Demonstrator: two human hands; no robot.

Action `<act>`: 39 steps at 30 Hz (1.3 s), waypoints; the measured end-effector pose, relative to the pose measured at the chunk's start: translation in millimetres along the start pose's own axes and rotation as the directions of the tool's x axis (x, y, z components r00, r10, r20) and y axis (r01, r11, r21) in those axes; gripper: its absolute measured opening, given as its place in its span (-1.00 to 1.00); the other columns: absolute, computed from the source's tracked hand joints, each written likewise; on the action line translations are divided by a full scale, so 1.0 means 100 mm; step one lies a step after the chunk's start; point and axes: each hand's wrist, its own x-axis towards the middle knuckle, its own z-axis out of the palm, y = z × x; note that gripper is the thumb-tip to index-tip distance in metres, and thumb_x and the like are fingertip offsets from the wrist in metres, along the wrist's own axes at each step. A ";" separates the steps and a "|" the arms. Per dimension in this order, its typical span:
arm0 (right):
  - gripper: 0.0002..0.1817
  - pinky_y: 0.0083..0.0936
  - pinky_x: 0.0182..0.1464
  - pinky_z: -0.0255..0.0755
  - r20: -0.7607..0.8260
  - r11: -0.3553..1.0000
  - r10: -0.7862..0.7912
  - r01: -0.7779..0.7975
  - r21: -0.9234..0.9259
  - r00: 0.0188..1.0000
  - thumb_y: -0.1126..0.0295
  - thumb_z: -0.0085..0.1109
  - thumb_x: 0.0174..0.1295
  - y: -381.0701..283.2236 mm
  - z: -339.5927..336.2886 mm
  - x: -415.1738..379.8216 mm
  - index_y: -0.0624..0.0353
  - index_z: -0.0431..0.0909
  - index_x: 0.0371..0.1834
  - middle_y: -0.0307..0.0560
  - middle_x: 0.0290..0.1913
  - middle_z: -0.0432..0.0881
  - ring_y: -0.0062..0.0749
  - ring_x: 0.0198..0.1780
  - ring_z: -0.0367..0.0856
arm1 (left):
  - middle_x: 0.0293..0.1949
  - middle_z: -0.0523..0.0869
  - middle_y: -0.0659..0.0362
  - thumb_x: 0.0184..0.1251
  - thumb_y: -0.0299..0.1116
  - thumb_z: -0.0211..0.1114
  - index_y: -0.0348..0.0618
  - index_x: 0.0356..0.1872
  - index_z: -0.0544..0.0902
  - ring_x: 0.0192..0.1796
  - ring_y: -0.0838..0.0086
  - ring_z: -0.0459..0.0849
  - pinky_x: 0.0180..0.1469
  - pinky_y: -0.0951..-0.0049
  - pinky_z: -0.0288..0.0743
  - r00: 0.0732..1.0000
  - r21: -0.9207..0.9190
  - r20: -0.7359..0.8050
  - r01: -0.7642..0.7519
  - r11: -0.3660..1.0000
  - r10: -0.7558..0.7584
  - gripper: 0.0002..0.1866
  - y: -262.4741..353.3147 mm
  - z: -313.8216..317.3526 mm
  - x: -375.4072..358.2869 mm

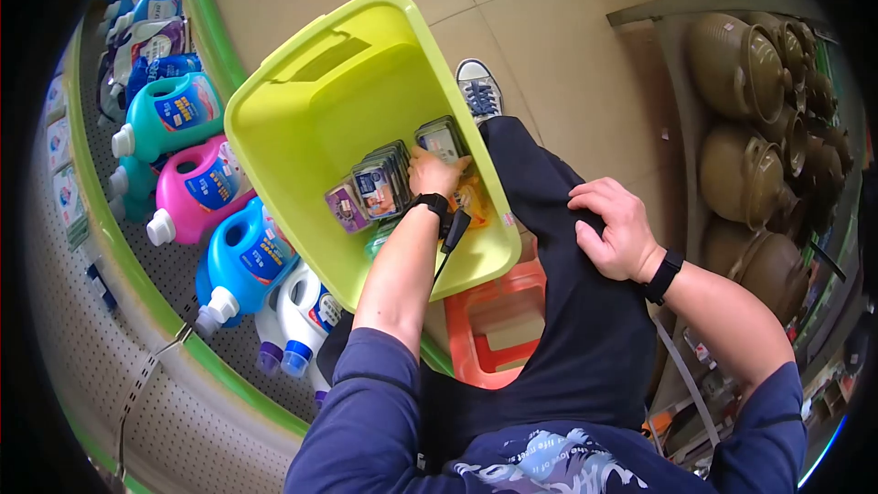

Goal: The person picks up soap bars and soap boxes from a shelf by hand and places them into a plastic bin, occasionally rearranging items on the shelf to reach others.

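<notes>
My left hand (435, 172) reaches down into a lime-green plastic bin (274, 142). Its fingers and thumb close around the near edge of a flat clear-and-grey plastic pack (440, 137), though the fingertips are partly hidden. Just left of the hand, several similar flat packs (377, 185) stand in a row, with a purple pack (347, 208) at their end. An orange pack (472, 203) lies to the right, and something green shows partly behind my forearm. My right hand (615, 227) rests on my dark-trousered knee, holding nothing, its fingers loosely bent and the thumb apart.
Left of the bin, a green-edged shelf (206, 27) carries detergent bottles in teal, pink (203, 185), blue (251, 252) and white. A red plastic stool (476, 338) shows below the bin. Brown clay pots (736, 64) fill a rack on the right. Tiled floor (549, 27) lies ahead.
</notes>
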 end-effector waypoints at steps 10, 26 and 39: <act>-0.78 -0.25 0.03 0.50 0.003 1.000 -0.026 0.025 0.018 1.000 0.43 0.14 -0.02 -0.11 0.07 0.03 0.27 0.60 -0.30 0.10 -0.16 0.67 0.02 -0.08 0.61 | -0.02 0.68 -0.21 0.18 -0.14 0.34 -0.40 0.00 0.58 0.10 -0.04 0.64 0.19 0.18 0.52 0.882 -0.142 -0.095 -0.471 0.871 0.462 -0.48 -0.13 -1.24 -0.85; -0.78 -0.25 0.08 0.46 0.132 0.996 0.011 0.000 -0.087 0.991 0.45 0.09 -0.01 -0.35 0.08 0.22 0.33 0.56 -0.30 0.16 -0.11 0.64 0.07 -0.04 0.59 | 0.11 0.65 -0.15 0.11 -0.05 0.32 -0.20 0.05 0.66 0.17 0.02 0.59 0.25 0.16 0.43 0.280 0.253 -0.938 0.157 0.955 0.203 -0.46 -3.02 -6.17 -0.27; -0.80 -0.26 0.02 0.49 0.099 0.981 0.016 0.003 -0.193 0.995 0.35 0.13 0.07 -0.33 0.15 0.18 0.21 0.62 -0.31 0.01 -0.22 0.67 -0.04 -0.10 0.60 | -0.27 0.76 0.15 0.08 -0.09 0.50 -0.39 -0.18 0.76 -0.22 0.49 0.65 -0.06 0.40 0.51 0.773 -0.298 -0.534 0.206 0.932 -0.342 -0.51 -5.03 -6.43 -0.19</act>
